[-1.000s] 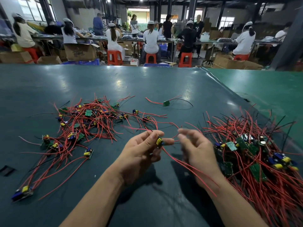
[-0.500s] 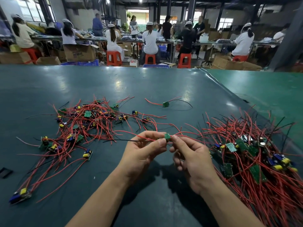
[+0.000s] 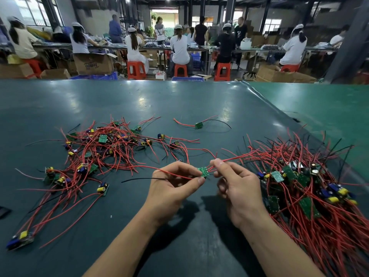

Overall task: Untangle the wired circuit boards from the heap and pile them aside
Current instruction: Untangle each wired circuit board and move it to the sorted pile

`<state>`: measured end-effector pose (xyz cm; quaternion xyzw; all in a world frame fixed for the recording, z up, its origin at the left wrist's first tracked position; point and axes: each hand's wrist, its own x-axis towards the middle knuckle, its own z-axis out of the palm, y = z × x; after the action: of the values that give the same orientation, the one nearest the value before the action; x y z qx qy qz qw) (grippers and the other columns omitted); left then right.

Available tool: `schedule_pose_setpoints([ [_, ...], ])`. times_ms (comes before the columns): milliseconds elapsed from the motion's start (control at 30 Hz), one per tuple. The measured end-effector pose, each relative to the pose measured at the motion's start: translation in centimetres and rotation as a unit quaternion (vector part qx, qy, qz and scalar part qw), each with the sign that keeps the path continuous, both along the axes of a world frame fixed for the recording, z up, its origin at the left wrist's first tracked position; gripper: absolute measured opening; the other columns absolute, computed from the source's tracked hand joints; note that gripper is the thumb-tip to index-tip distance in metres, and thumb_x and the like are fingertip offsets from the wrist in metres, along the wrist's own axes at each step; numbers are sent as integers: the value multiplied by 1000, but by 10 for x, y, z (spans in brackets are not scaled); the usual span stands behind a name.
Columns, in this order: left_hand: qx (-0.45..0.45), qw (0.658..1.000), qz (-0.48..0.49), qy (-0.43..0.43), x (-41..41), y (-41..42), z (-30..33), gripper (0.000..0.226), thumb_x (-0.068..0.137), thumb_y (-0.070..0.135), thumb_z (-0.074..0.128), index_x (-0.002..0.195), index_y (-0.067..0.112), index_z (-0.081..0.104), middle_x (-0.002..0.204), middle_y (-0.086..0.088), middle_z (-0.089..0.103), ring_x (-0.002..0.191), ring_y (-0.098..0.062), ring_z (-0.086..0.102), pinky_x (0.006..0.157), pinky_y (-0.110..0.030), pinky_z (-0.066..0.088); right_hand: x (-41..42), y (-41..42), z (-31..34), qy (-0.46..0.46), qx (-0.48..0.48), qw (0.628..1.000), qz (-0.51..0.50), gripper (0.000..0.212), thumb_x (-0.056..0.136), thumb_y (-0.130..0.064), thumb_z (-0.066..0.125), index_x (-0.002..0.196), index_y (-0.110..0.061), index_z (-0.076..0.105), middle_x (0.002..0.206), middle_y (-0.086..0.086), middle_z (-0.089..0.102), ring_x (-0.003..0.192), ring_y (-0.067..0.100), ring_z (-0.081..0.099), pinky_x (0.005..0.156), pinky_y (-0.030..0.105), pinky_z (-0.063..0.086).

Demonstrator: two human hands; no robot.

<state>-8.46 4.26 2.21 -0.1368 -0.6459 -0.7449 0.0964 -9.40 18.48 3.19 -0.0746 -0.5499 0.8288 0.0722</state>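
A small green circuit board (image 3: 203, 172) with red and black wires is held above the table between both hands. My left hand (image 3: 175, 188) pinches the board's left side between thumb and fingers, with its red and black leads trailing left. My right hand (image 3: 237, 186) pinches the red wires (image 3: 235, 157) just right of the board; they run into the tangled heap (image 3: 311, 188) of boards and red wires at the right. A looser pile of boards (image 3: 103, 152) lies spread at the left.
A single board with red and black leads (image 3: 199, 125) lies alone further back. One board (image 3: 21, 238) sits at the near left. The dark green table (image 3: 179, 102) meets a lighter green surface (image 3: 319, 108) at the right. Seated workers fill the background.
The hands came together around the board a second ago, when the left held it alone. Since half a second ago they have drawn slightly apart, the right sliding onto the wires.
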Motion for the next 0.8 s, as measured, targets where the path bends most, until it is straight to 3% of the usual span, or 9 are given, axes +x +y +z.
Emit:
schedule_pose_setpoints([
  [133, 52, 999, -11, -3, -2, -6, 0, 14, 62, 10, 82, 69, 16, 72, 66, -5, 67, 63, -16, 63, 66, -23, 52, -6, 13, 4, 22, -48, 997, -59, 32, 91, -11, 65, 61, -14, 74, 52, -4, 54, 34, 4, 33, 34, 15, 24],
  [467, 163, 986, -20, -22, -5, -10, 4, 16, 50, 10, 80, 63, 13, 72, 57, -7, 64, 52, -18, 60, 59, -21, 51, -6, 20, 8, 76, -47, 981, -172, 24, 94, -11, 63, 70, -11, 68, 54, -4, 54, 33, 6, 34, 35, 16, 25],
  [633, 209, 977, -3, -39, -6, -11, 12, 23, 61, -10, 68, 61, 13, 70, 55, -7, 62, 50, -16, 58, 57, -21, 52, -2, 18, 11, 108, -51, 973, -197, 25, 98, -16, 58, 74, -11, 66, 53, -7, 51, 34, 6, 35, 36, 16, 25],
  [733, 311, 947, 26, -77, -9, -23, 15, 14, 67, 0, 65, 68, 13, 69, 62, -6, 66, 51, -13, 61, 55, -21, 54, -6, 30, 13, 110, -89, 967, -213, 25, 100, -16, 53, 76, -12, 60, 54, -7, 48, 33, 6, 35, 36, 15, 23],
  [800, 336, 936, 30, -98, -11, -27, 15, 10, 70, 7, 62, 78, 13, 65, 66, -7, 68, 53, -12, 62, 55, -21, 54, -7, 30, 10, 71, -44, 986, -148, 22, 98, -16, 55, 77, -12, 61, 57, -3, 49, 34, 6, 37, 35, 15, 25],
])
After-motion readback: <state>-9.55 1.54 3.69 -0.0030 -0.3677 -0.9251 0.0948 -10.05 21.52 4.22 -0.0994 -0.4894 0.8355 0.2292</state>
